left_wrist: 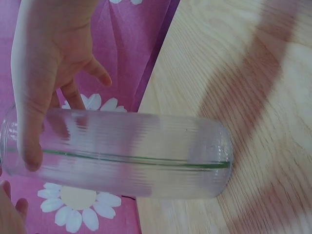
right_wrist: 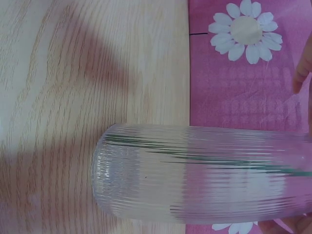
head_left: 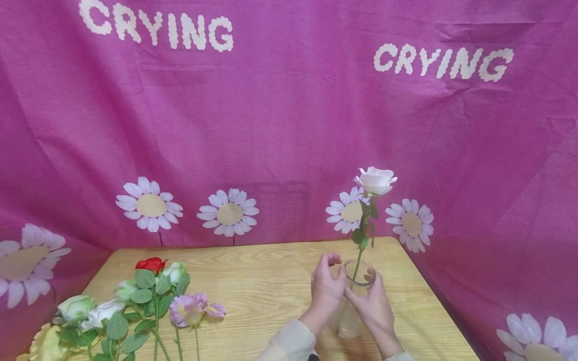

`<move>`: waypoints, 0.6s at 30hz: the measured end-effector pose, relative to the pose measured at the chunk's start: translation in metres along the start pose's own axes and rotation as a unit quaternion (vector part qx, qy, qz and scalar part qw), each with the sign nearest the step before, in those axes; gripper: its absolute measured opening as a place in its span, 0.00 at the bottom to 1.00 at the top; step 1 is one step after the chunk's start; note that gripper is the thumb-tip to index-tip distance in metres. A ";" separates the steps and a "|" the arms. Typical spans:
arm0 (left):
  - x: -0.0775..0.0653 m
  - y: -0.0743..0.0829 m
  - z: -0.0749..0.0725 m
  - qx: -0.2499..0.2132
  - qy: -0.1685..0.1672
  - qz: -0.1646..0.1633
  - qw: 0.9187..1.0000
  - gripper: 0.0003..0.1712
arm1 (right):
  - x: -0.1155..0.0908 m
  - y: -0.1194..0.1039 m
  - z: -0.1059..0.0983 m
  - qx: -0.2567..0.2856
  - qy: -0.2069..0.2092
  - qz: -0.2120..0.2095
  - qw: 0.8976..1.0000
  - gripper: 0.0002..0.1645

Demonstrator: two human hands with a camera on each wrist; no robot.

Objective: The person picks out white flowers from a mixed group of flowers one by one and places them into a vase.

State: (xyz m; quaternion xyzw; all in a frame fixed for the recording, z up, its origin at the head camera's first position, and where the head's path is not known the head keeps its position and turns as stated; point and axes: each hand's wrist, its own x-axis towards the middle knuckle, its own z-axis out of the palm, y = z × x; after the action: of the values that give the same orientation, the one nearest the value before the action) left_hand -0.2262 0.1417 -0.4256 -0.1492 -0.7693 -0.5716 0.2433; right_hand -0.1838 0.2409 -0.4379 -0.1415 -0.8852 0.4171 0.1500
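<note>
The ribbed glass vase (head_left: 354, 296) stands near the worktop's (head_left: 253, 281) right edge, left hand (head_left: 326, 291) and right hand (head_left: 372, 303) both wrapped round it. Its white rose (head_left: 376, 180) leans, so steadying the vase low seems wise. Spare flowers (head_left: 135, 306) lie far left.

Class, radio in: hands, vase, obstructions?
Left hand and right hand grip ribbed clear glass vase. White rose stands inside. Nothing blocking.
</note>
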 end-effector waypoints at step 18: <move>0.007 -0.026 -0.027 0.047 -0.019 -0.061 0.997 0.08 | 0.001 0.000 0.001 0.024 -0.009 0.004 1.000 0.55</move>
State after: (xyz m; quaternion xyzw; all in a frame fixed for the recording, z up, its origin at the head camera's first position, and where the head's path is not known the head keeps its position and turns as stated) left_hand -0.2394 0.1075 -0.4365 -0.1011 -0.8077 -0.5453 0.2003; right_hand -0.1844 0.2409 -0.4386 -0.1378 -0.8757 0.4398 0.1439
